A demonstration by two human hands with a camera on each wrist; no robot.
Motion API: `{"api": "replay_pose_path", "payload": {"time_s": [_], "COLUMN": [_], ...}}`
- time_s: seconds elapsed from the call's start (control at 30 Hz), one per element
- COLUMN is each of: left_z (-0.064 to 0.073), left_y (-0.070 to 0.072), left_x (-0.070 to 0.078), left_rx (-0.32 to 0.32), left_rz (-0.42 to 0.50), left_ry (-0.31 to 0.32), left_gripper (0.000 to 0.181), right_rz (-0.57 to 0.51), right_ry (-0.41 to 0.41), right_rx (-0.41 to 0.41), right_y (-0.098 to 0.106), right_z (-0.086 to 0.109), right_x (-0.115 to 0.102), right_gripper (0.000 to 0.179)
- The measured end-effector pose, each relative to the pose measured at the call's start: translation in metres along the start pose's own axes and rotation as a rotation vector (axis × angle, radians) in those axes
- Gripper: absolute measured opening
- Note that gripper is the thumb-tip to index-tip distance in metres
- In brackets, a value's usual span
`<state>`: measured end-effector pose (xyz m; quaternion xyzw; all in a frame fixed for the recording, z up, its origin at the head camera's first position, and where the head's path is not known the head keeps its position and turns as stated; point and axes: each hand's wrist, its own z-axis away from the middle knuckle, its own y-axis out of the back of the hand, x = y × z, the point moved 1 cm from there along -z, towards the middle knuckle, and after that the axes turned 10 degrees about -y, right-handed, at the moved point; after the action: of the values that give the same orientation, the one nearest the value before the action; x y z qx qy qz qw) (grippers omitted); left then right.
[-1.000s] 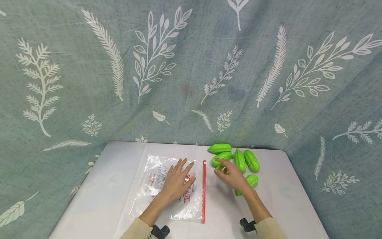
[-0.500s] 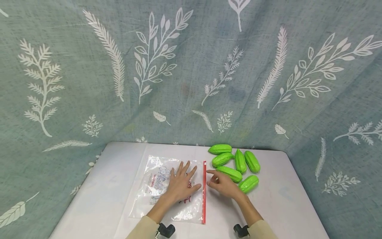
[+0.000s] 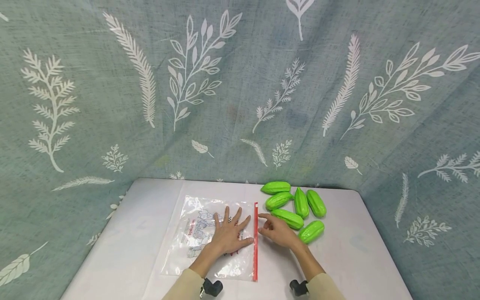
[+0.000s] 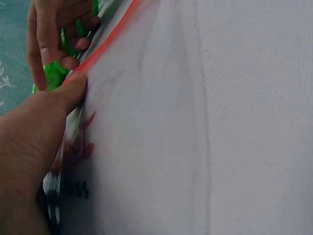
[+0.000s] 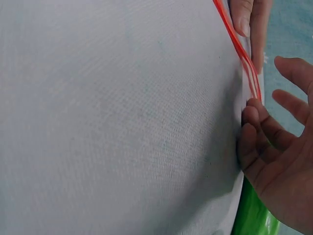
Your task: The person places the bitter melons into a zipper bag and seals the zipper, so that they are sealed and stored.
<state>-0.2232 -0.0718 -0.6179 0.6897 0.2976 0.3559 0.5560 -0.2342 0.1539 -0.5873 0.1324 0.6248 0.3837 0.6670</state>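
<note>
A clear zip bag [image 3: 202, 204] with red and blue print lies flat on the white table, its red zip strip [image 3: 256, 258] along the right side. My left hand [image 3: 226, 236] rests on the bag with fingers spread. In the left wrist view its thumb [image 4: 74, 90] reaches the red strip. Just right of the strip is my right hand [image 3: 278, 231], holding nothing; its thumb and index finger are apart and the other fingers bend loosely. In the right wrist view those bent fingertips [image 5: 252, 110] are right at the strip's edge.
Several green, ridged, cucumber-like vegetables lie right of the bag; the closest to me is a green vegetable [image 3: 311, 231] beside my right wrist. Another green vegetable [image 3: 287, 218] lies just behind my right hand. A patterned blue-green cloth [image 3: 225, 141] hangs behind the table [image 3: 360, 250].
My right hand has moved left from over the green vegetables to the red strip. My left hand has shifted right across the bag, fingers spread wider. The vegetables stay in place.
</note>
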Motion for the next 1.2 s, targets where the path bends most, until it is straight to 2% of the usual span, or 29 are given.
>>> {"api": "replay_pose_path", "payload": {"time_s": [0.33, 0.8, 1.0, 1.2], "left_z": [0.0008, 0.0017, 0.0017, 0.0016], "left_y": [0.0014, -0.0005, -0.0001, -0.0003], "left_x": [0.0001, -0.0005, -0.0006, -0.0010], "left_rx": [-0.037, -0.057, -0.053, -0.024], "left_rz": [-0.004, -0.018, -0.013, -0.010], "left_ry": [-0.018, -0.001, 0.004, 0.003], "left_gripper": [0.075, 0.073, 0.073, 0.071], "right_rz": [0.027, 0.023, 0.021, 0.062], "right_ry": [-0.037, -0.053, -0.047, -0.025], "right_rx": [0.009, -0.006, -0.011, -0.003], "right_y": [-0.0031, -0.0035, -0.0027, -0.0046], "right_z": [-0.0034, -0.0065, -0.0058, -0.0072], "right_x": [-0.0006, -0.0037, -0.0047, -0.0022], "right_gripper": [0.056, 0.055, 0.054, 0.051]}}
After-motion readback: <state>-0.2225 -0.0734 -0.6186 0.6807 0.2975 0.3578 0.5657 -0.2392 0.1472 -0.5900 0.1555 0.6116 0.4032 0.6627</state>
